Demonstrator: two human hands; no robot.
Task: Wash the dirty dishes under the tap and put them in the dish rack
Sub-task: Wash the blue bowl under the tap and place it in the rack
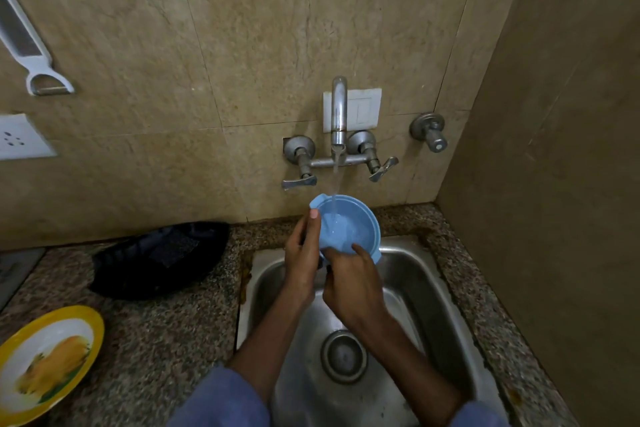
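Observation:
A light blue plastic bowl [353, 222] is held tilted over the steel sink [429, 291], right under the tap [338, 114]. Water runs from the spout into the bowl. My left hand [301, 260] grips the bowl's left rim, thumb pressed on the edge. My right hand [353, 284] holds the near rim, with fingers reaching inside the bowl. A black dish rack [159, 260] lies on the counter to the left of the sink. At the lower left a yellow-rimmed plate [45, 360] with a corn picture rests on the counter.
The granite counter [166, 340] surrounds the sink, whose drain [344, 355] sits near me. Two lever handles [299, 180] flank the spout, and a separate valve [429, 130] sticks out at the right. A side wall closes the right. A white peeler [26, 42] hangs at upper left.

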